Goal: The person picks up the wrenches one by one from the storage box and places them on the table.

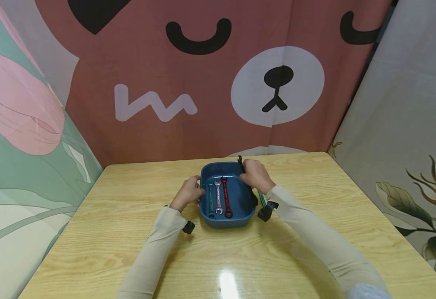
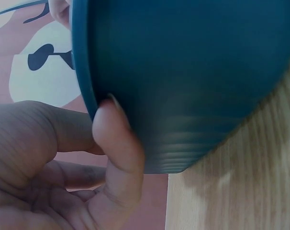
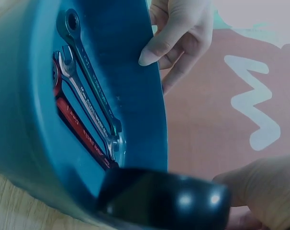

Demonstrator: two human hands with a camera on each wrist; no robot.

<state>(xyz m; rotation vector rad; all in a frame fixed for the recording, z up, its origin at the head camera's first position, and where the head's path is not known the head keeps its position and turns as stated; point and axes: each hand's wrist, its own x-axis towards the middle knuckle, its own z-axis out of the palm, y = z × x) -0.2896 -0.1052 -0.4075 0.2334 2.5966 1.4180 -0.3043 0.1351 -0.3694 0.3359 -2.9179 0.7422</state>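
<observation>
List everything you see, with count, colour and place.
Bin: one, blue, centre
Green wrench: one, green, left in bin
Silver wrench: one, silver, middle in bin
Red wrench: one, red, right of these
Dark object: one, black, bin's right side, kind unclear
Green strip: one, green, right of bin, partly hidden
Table: one, pale wood, below bin
Bear backdrop: one, reddish-brown, behind table
Floral cloths: two, multicoloured, left and right
Wrist devices: two, black, one per wrist
Sleeves: two, beige, lower view
Left hand: one, holding bin's left rim
Right hand: one, at bin's right rim
</observation>
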